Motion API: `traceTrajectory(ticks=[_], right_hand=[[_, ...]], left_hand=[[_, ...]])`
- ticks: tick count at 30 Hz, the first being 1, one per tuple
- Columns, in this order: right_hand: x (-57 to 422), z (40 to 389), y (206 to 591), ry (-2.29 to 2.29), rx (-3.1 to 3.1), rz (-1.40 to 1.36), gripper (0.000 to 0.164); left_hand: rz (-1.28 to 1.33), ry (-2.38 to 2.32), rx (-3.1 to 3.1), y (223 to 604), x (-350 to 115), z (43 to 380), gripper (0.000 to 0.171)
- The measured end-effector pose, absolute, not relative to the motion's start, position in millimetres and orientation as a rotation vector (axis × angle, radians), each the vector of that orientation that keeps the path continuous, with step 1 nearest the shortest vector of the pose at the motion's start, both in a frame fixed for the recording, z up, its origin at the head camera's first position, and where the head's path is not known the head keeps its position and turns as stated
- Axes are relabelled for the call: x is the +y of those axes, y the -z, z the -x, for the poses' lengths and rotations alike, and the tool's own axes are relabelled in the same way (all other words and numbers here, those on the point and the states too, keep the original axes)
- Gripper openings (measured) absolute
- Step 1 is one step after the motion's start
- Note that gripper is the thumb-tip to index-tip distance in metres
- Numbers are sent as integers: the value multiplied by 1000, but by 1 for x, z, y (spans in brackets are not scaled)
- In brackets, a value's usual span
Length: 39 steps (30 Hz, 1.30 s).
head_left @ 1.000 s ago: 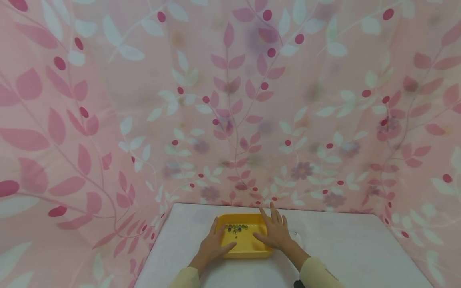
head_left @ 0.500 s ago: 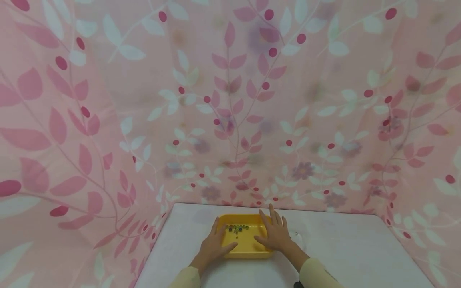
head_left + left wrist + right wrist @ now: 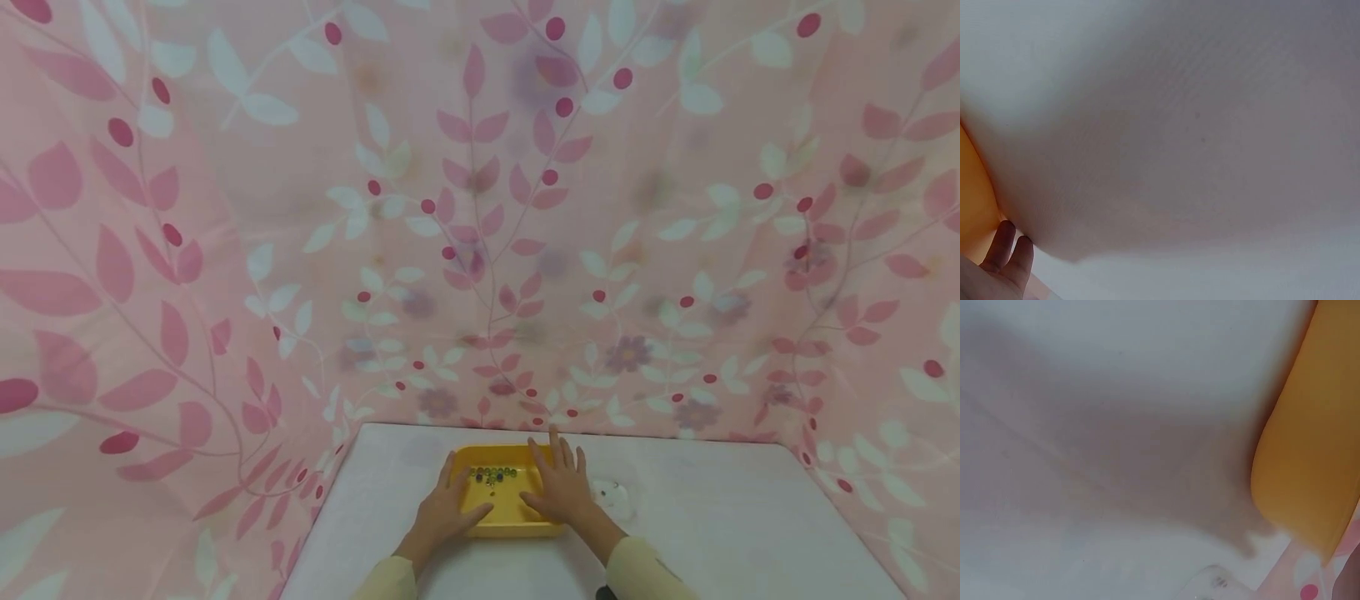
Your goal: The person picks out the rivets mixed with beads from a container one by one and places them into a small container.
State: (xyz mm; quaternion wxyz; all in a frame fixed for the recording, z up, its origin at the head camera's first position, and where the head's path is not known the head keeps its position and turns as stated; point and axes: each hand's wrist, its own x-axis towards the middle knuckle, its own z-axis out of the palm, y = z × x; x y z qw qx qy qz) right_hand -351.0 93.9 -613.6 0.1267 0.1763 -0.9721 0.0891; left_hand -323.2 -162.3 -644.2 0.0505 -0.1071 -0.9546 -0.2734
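A shallow yellow tray (image 3: 517, 531) sits on the white table, with several small glass marbles (image 3: 495, 472) gathered toward its back left. My left hand (image 3: 442, 510) lies along the tray's left side, fingers spread and thumb reaching over the inside. In the left wrist view, two fingertips (image 3: 1005, 234) are right at the tray's outer wall (image 3: 974, 194). Over the right rim is my right hand (image 3: 562, 490), its fingers spread toward the back and its thumb pointing inward. The right wrist view shows mostly the tray's right wall (image 3: 1310, 444) and the hand's shadow on the cloth.
Just right of the tray lies a clear plastic dish (image 3: 617, 500) with a few small dark bits at it. White cloth covers the table (image 3: 720, 517). Pink leaf-patterned curtains (image 3: 480, 250) hang behind and at both sides.
My right hand has shifted a little to the left over the tray, uncovering more of the clear dish. The left hand, tray and marbles stay as they were.
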Motion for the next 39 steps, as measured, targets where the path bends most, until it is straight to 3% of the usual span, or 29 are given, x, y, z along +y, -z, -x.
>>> traceTrajectory(ticks=[31, 39], right_hand=[[51, 355, 627, -438, -2830, -555, 92], [43, 357, 624, -544, -2719, -601, 71]], left_hand=[[333, 806, -2877, 639, -162, 321, 91], [337, 794, -2894, 639, -160, 323, 100]])
